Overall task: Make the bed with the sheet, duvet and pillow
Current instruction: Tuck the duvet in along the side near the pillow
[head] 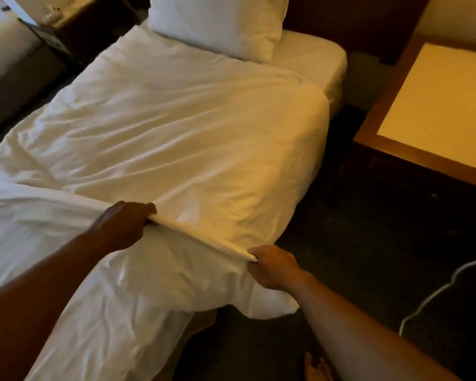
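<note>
A white duvet point(176, 138) lies spread and wrinkled over the bed, its near part hanging off the right side. My left hand point(124, 224) grips a taut fold of the duvet near the foot end. My right hand point(272, 266) pinches the same fold further right, at the bed's side edge. The fold stretches tight between both hands. A white pillow point(217, 23) leans at the head of the bed. The white sheet point(313, 59) shows on the bare mattress corner right of the pillow.
A wooden table with a pale top point(437, 105) stands to the right of the bed. Dark carpet point(368, 243) lies between them, with a white cable point(434, 292) on it. A dark nightstand point(94, 26) sits at the far left, beside another bed point(6, 64).
</note>
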Demonstrator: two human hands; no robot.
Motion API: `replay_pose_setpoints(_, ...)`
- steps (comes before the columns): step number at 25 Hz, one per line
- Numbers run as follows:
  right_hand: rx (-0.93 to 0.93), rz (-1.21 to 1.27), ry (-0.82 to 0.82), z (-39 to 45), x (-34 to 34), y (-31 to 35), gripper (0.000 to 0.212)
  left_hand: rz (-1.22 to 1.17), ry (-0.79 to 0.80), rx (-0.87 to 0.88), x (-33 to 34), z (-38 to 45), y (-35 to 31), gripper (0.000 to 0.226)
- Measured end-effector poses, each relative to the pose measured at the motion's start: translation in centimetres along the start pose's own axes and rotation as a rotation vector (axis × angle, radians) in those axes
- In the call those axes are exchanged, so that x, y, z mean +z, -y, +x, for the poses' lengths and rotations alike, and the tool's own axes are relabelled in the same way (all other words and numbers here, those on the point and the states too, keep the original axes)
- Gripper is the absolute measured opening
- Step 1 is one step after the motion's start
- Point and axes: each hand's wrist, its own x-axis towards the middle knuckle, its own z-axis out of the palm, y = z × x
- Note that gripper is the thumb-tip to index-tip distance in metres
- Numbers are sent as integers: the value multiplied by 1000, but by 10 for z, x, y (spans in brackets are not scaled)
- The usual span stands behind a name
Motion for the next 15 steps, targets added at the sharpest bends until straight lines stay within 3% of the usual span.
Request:
replay_pose_setpoints(6, 101, 80, -116, 36, -65, -40, 24, -60, 9, 96, -37, 116, -34, 15)
replay_pose_setpoints(9, 166, 86, -168, 56, -93, -64, 24, -60, -28, 153, -38, 175, -55, 26)
replay_pose_setpoints(15, 419, 91, -206, 122, -153, -109, 27, 104, 83, 294, -55, 301, -96, 23)
